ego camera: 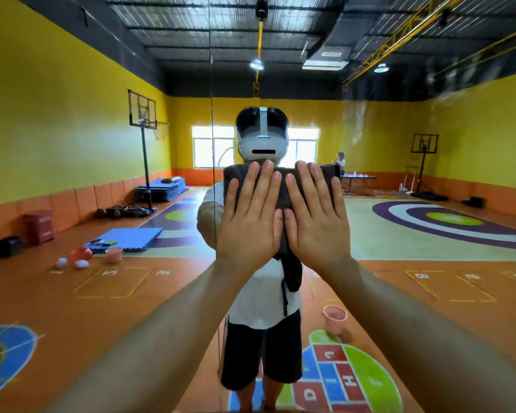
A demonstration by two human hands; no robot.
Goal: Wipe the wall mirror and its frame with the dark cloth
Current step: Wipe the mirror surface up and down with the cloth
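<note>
Both hands lie flat on the cloth (328,177), pressing it against the mirror (399,150). The left hand (248,219) and right hand (316,219) sit side by side, fingers straight and slightly spread, thumbs touching. The cloth's top edge shows just past the fingertips. A vertical seam (212,114) in the glass runs just left of the left hand.

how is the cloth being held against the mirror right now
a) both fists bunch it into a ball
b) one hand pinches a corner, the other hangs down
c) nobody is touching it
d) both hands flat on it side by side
d: the left hand and right hand lie side by side with straight fingers, pressing the dark cloth flat against the mirror.
</note>
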